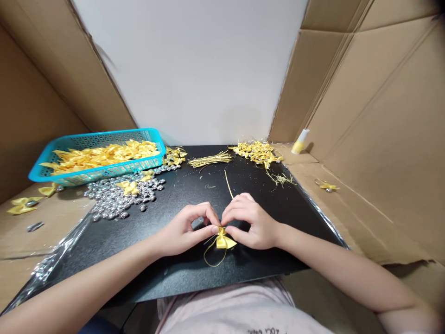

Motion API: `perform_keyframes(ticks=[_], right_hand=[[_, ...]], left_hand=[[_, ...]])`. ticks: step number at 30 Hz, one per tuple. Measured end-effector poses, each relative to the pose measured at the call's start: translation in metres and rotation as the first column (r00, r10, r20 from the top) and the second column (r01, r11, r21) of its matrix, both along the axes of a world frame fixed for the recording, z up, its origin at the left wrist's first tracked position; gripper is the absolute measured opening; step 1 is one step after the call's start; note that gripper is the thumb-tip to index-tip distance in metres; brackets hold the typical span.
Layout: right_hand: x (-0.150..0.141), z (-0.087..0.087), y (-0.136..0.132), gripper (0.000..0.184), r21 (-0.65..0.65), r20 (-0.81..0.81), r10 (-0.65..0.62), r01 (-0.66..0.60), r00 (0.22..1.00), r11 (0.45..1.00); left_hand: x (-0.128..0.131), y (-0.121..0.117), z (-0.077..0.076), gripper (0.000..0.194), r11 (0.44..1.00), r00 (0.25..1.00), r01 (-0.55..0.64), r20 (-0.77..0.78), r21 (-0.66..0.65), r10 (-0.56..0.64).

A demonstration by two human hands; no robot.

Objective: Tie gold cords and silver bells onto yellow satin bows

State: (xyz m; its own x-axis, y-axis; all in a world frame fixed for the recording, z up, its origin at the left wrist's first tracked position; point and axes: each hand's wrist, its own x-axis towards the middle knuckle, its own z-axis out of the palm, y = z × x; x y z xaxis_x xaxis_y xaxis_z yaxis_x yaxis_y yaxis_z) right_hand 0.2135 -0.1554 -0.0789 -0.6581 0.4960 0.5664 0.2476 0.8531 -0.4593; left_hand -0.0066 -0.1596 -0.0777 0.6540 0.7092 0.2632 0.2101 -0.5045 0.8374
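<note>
A yellow ribbon bow (223, 240) is pinched between my two hands above the near middle of the black board. My left hand (191, 227) has thumb and forefinger closed on the bow's left side. With its fingertips together, my right hand (255, 222) grips the bow's upper right. A thin gold cord (217, 265) loops below the bow, and a straight length of gold cord (228, 183) sticks out beyond my right fingers. Something thin and light shows by my left thumb, too small to name. The bow's centre is partly hidden by my fingertips.
At the left stands a blue basket (38, 172) of yellow bows, with many silver beads (118, 197) before it. A bundle of gold cords (210, 159) and a pile of finished-looking bows (259, 152) lie behind. A thread cone (300, 142) stands right. Cardboard walls (389, 93) flank the board.
</note>
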Motion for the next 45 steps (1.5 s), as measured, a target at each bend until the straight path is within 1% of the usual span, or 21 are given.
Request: perform_keyframes(ticks=[2,4,6,8,9,10,12,13,14,16,20,24,27,30,31,34,36,39,42,45], right_hand=[[-0.002,0.000,-0.001,0.007,0.032,0.052,0.007,-0.009,0.999,0.999],[-0.003,0.001,-0.001,0.014,0.026,0.106,0.020,-0.022,0.994,0.999],[-0.005,-0.001,0.000,0.018,-0.049,0.098,0.068,-0.064,0.993,0.997],[-0.007,-0.004,0.001,0.019,-0.199,0.011,0.136,-0.131,0.991,0.971],[-0.008,-0.006,0.002,0.019,-0.294,-0.044,0.162,-0.168,0.986,0.941],[-0.009,-0.007,0.002,0.020,-0.391,-0.099,0.176,-0.201,0.979,0.898],[-0.010,-0.010,0.002,0.022,-0.553,-0.187,0.182,-0.257,0.965,0.793],[-0.010,-0.010,0.003,0.025,-0.604,-0.221,0.179,-0.279,0.959,0.747],[-0.010,-0.011,0.003,0.029,-0.635,-0.255,0.175,-0.301,0.951,0.711],[-0.011,-0.010,0.002,0.037,-0.665,-0.311,0.166,-0.339,0.936,0.665],[-0.012,-0.008,0.002,0.048,-0.699,-0.351,0.153,-0.367,0.924,0.614],[-0.013,-0.010,0.004,0.049,-0.720,-0.355,0.151,-0.373,0.923,0.585],[-0.013,-0.013,0.006,0.048,-0.731,-0.355,0.147,-0.372,0.923,0.573],[-0.014,-0.015,0.007,0.048,-0.737,-0.350,0.148,-0.369,0.925,0.566],[-0.014,-0.016,0.008,0.048,-0.739,-0.347,0.148,-0.367,0.926,0.565],[-0.014,-0.017,0.008,0.047,-0.743,-0.339,0.146,-0.360,0.929,0.565],[-0.014,-0.018,0.007,0.047,-0.745,-0.335,0.145,-0.356,0.931,0.564],[-0.014,-0.020,0.007,0.046,-0.747,-0.329,0.136,-0.346,0.934,0.567],[-0.014,-0.019,0.007,0.047,-0.750,-0.317,0.124,-0.329,0.940,0.573],[-0.014,-0.018,0.006,0.048,-0.752,-0.311,0.120,-0.322,0.943,0.576]], left_hand=[[0.000,0.000,-0.001,0.016,1.000,1.000,0.000,-0.008,-0.027,0.000],[0.001,0.000,-0.002,0.017,0.999,1.000,0.003,-0.016,-0.054,-0.003],[0.003,-0.001,-0.003,0.017,0.997,1.000,0.010,-0.011,-0.081,-0.011],[0.005,-0.002,-0.003,0.018,0.991,1.000,0.029,0.013,-0.131,-0.028],[0.006,-0.003,-0.004,0.018,0.984,0.999,0.043,0.035,-0.171,-0.038],[0.007,-0.003,-0.004,0.019,0.974,0.997,0.059,0.066,-0.219,-0.046],[0.009,-0.005,-0.004,0.021,0.941,0.988,0.099,0.146,-0.323,-0.054],[0.010,-0.006,-0.005,0.022,0.923,0.981,0.119,0.187,-0.366,-0.052],[0.011,-0.006,-0.005,0.023,0.907,0.974,0.137,0.222,-0.398,-0.050],[0.012,-0.006,-0.005,0.023,0.889,0.962,0.159,0.269,-0.430,-0.042],[0.013,-0.005,-0.004,0.024,0.877,0.950,0.171,0.310,-0.449,-0.027],[0.013,-0.007,-0.006,0.023,0.882,0.946,0.156,0.324,-0.444,-0.004],[0.014,-0.007,-0.009,0.015,0.879,0.927,0.165,0.374,-0.447,0.016],[0.013,-0.007,-0.010,0.012,0.897,0.920,0.160,0.392,-0.412,0.016],[0.013,-0.007,-0.010,0.011,0.908,0.928,0.149,0.372,-0.392,0.008],[0.012,-0.007,-0.009,0.017,0.935,0.954,0.109,0.301,-0.338,-0.003],[0.011,-0.006,-0.009,0.016,0.946,0.956,0.082,0.292,-0.312,0.013],[0.011,-0.005,-0.009,0.013,0.951,0.949,0.068,0.315,-0.302,0.032],[0.011,-0.005,-0.010,0.015,0.948,0.945,0.051,0.323,-0.314,0.056],[0.012,-0.006,-0.010,0.016,0.953,0.948,-0.004,0.303,-0.303,0.100]])
